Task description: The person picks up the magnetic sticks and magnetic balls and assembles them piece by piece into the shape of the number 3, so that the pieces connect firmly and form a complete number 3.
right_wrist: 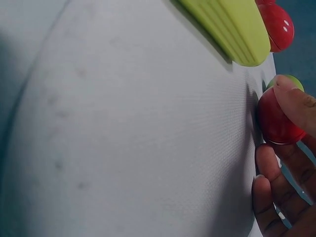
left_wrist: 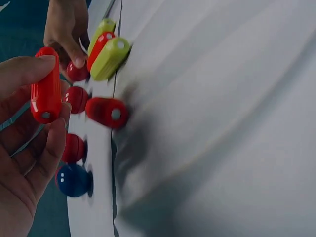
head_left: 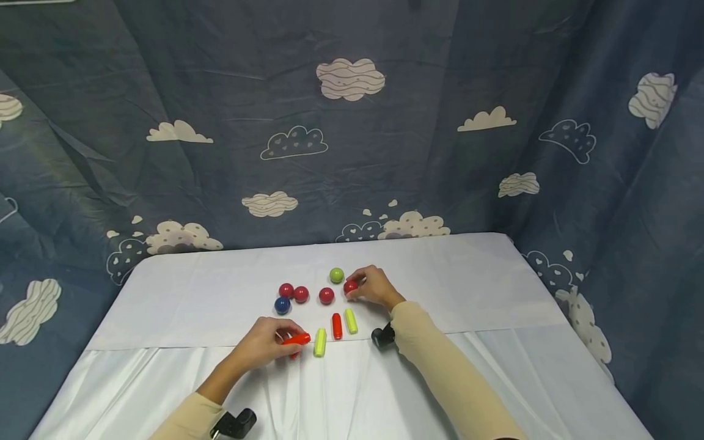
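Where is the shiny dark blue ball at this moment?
In the head view, the shiny dark blue ball lies on the white cloth, left of centre, nearer the person than two shiny red balls and beyond the left hand.

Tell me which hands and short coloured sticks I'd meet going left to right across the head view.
Bare left hand, glossy red stick it holds, ribbed yellow-green stick, another red stick, another yellow-green stick, bare right hand.

- A curtained-off tabletop corner; home or lab, unclear.
- Dark-blue cloud-print curtain hangs from nine o'clock round to three.
- White-draped table spreads toward six o'clock.
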Motion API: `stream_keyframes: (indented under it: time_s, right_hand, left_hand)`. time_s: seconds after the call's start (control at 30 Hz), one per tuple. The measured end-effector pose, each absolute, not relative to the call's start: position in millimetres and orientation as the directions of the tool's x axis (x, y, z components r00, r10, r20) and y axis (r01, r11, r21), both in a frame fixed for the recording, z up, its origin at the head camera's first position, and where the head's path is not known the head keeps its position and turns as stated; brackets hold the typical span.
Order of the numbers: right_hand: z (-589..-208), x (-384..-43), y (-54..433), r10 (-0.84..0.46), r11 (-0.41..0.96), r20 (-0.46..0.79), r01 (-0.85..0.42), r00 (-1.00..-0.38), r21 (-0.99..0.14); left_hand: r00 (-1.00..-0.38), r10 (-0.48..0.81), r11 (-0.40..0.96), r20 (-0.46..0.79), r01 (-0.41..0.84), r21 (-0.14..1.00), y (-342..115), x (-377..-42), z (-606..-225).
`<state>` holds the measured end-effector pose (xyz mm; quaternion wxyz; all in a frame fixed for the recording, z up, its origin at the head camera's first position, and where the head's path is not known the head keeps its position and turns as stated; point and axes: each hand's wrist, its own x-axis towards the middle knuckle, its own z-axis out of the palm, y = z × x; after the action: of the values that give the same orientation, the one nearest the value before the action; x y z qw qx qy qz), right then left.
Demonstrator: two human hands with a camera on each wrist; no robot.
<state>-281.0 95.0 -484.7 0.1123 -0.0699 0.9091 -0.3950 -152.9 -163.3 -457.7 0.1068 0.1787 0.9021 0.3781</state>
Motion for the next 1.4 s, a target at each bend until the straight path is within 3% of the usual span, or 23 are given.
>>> stream_keyframes:
  time_s: [0.27, 0.67, 1.4]
  right_hand:
    - [-485.1, -281.6, 94.4, -0.213, 0.682, -0.143, -0.042, -0.967, -0.730]
    - [-482.8, -279.9, 95.5, -0.221, 0.677, -0.136, -0.052, -0.966, -0.734]
    - [-484.9, -281.1, 91.1, -0.205, 0.667, -0.162, -0.017, -0.965, -0.745]
  left_hand:
    - [-0.867, 0.487, 0.622, -0.107, 0.259, 0.739, -142.2, -143.9, -457.9]
    - [-0.815, 0.573, 0.573, -0.086, 0.323, 0.753, -119.4, -128.4, -466.5]
    - [-0.809, 0.573, 0.565, -0.133, 0.272, 0.778, -109.1, -118.8, -483.6]
